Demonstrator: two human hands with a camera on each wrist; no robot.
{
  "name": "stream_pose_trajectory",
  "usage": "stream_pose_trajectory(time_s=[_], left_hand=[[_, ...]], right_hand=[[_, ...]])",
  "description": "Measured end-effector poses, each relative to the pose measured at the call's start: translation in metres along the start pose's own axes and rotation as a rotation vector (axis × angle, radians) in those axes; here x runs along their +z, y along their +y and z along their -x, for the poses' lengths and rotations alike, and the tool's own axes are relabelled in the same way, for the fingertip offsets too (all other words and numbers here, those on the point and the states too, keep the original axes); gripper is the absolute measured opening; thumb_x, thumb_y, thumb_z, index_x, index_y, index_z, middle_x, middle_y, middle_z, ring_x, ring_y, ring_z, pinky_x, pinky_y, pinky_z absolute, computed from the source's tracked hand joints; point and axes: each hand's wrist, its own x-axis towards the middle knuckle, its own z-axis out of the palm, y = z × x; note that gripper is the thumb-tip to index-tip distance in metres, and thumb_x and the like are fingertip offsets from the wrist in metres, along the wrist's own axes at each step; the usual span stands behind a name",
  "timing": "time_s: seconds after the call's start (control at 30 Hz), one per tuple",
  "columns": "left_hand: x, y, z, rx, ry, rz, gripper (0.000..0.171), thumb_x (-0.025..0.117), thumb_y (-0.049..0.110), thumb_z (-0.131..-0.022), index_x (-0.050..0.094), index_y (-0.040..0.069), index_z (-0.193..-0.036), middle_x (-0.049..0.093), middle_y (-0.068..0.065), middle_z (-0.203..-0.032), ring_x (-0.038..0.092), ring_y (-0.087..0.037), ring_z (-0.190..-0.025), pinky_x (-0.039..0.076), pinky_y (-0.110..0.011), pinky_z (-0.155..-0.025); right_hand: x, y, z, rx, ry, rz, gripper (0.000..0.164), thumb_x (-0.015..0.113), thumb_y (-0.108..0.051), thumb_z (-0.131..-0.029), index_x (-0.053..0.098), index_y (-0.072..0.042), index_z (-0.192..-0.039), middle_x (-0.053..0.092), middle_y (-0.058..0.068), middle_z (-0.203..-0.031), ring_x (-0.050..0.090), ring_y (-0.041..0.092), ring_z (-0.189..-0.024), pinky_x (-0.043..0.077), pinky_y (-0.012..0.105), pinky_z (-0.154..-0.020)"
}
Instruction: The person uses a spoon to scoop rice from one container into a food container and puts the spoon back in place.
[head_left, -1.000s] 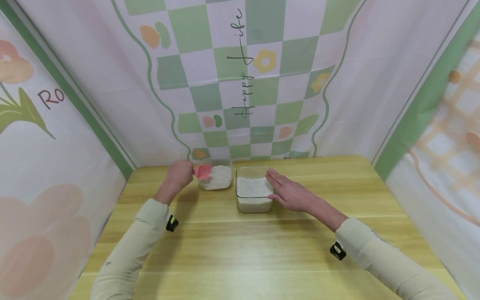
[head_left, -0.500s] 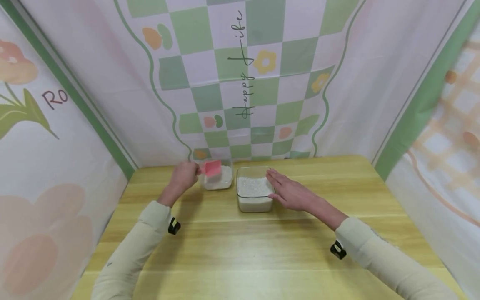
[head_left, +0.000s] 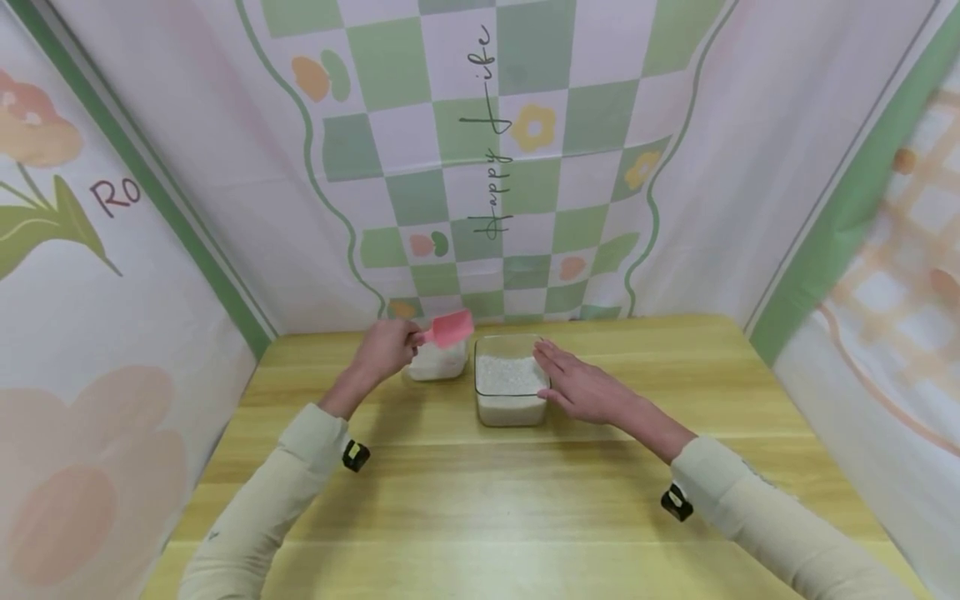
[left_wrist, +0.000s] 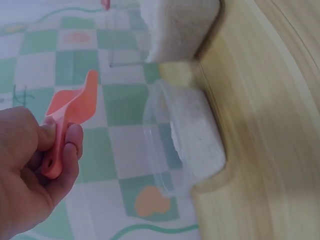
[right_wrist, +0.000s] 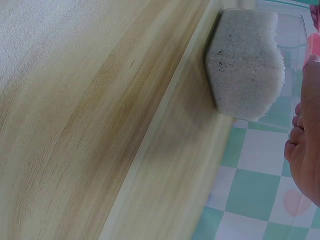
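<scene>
pink scoop (head_left: pixel 453 328) above clear tub (left_wrist: pixel 205 145) — backdrop (head_left: pixel 408 137) reads "happy life".

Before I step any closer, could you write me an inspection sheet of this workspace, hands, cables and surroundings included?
Surface: wood-grain tabletop.
Job's things: pink scoop, raised clear of the smaller plastic container; glass container beside that, part-filled with white, rice-like grains.
Clutter: nothing seen.
Hands: left hand grips the scoop's handle; right hand has its fingers straight at the glass container's rim; small black device at each cuff.
Cables: nothing seen.
Surroundings: checkered "Happy Life" fabric behind the table.
</scene>
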Motion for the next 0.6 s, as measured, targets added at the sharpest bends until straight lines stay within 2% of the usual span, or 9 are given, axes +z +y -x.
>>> stream_pose_trajectory(time_s=[0.07, 0.17, 0.3, 0.5, 0.6], left_hand=[[-0.001, 0.007, 0.000, 0.010, -0.012, 0.003, 0.016, 0.062, 0.011, -0.098, 0.076, 0.004, -0.102, 0.075, -0.004, -0.081, 0.065, -0.011, -0.064, 0.052, -0.020, -0.055], [-0.001, 0.017, 0.000, 0.051, -0.016, -0.047, 0.014, 0.063, 0.011, -0.097, 0.077, 0.006, -0.097, 0.074, -0.004, -0.080, 0.063, -0.012, -0.064, 0.051, -0.022, -0.056], [0.001, 0.027, -0.002, 0.140, -0.007, -0.170, 0.012, 0.065, 0.010, -0.095, 0.076, 0.010, -0.090, 0.073, -0.002, -0.079, 0.063, -0.014, -0.067, 0.052, -0.025, -0.059], [0.008, 0.037, -0.006, 0.282, 0.030, -0.277, 0.012, 0.068, 0.007, -0.092, 0.073, 0.011, -0.081, 0.072, -0.001, -0.077, 0.066, -0.015, -0.069, 0.055, -0.028, -0.062], [0.010, 0.043, -0.008, 0.326, 0.044, -0.332, 0.010, 0.071, 0.012, -0.091, 0.073, 0.011, -0.082, 0.073, -0.002, -0.076, 0.067, -0.018, -0.067, 0.055, -0.032, -0.061]], right_hand=[[0.001, 0.000, 0.000, 0.002, -0.001, 0.003, 0.068, 0.048, -0.036, -0.105, 0.027, 0.007, -0.153, 0.022, 0.025, -0.162, 0.022, 0.038, -0.152, 0.030, 0.051, -0.120], [0.002, 0.001, 0.000, 0.005, 0.002, 0.000, 0.068, 0.048, -0.036, -0.105, 0.027, 0.007, -0.153, 0.021, 0.024, -0.163, 0.021, 0.038, -0.152, 0.030, 0.051, -0.120], [0.003, 0.002, 0.000, 0.007, 0.005, -0.004, 0.068, 0.048, -0.036, -0.105, 0.027, 0.007, -0.153, 0.021, 0.024, -0.163, 0.022, 0.037, -0.152, 0.030, 0.050, -0.120], [0.002, 0.001, 0.000, 0.003, 0.010, -0.002, 0.068, 0.048, -0.036, -0.104, 0.027, 0.007, -0.153, 0.021, 0.024, -0.163, 0.022, 0.037, -0.152, 0.030, 0.050, -0.120], [0.002, 0.001, -0.001, -0.001, 0.016, -0.001, 0.068, 0.049, -0.036, -0.104, 0.028, 0.007, -0.152, 0.023, 0.025, -0.162, 0.023, 0.038, -0.151, 0.031, 0.051, -0.119]])
